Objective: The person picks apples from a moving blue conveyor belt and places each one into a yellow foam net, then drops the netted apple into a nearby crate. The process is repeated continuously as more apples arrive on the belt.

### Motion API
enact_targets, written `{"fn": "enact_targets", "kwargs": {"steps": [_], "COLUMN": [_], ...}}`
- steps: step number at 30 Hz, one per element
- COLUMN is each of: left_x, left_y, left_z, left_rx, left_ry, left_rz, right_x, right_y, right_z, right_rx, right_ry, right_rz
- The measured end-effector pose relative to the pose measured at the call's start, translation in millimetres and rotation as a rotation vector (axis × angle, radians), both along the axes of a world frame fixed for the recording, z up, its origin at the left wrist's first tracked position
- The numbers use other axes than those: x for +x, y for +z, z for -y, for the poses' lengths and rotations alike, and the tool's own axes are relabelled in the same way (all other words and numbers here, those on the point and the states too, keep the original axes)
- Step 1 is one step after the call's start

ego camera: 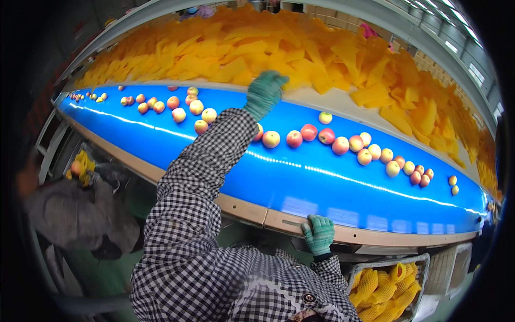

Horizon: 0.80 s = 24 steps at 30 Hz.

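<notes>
My left hand [263, 94], in a green knit glove, reaches across the blue conveyor belt [257, 181] to its far edge. Its fingertips are at the front of a heap of flat yellow foam net sleeves [225, 52]. Blur hides whether they pinch one. Close to me, my right hand [320, 235], gloved alike, rests on the belt's metal side rail [249, 211], holding nothing, with the thumb apart. Red-and-yellow apples lie along the belt; one apple [271, 139] is just below my left forearm, and another apple [325, 118] sits near the far edge.
At the lower right stands a grey crate [422, 273] with several yellow netted fruits [382, 292]; a pale crate [448, 269] is beside it. On the left, a co-worker [76, 213] in grey holds an apple in yellow netting [82, 167]. Metal beams span the far side.
</notes>
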<state>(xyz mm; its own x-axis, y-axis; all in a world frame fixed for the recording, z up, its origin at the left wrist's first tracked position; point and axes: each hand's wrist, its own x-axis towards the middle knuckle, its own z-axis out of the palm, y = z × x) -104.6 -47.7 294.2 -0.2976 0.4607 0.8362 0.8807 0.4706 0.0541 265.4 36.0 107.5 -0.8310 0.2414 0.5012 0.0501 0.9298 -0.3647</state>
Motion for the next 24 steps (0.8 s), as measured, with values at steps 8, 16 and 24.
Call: {"fn": "enact_targets", "kwargs": {"steps": [8, 16, 24], "left_x": [-45.3, 13.5, 132.7], "left_y": [1.4, -13.5, -135.7], "left_z": [-52.3, 9.2, 162.9], "left_rx": [-0.477, -0.102, -0.252], "left_ry": [-0.198, -0.002, 0.033], "left_rz": [0.644, 0.223, 0.499], "right_x": [-7.3, -12.1, -32.2], "right_y": [6.9, 7.6, -15.8], "right_z": [10.6, 28.5, 41.2], "right_rx": [0.076, 0.081, 0.082], "right_ry": [-0.117, -0.139, -0.154], "right_rz": [-0.098, -0.002, -0.061]}}
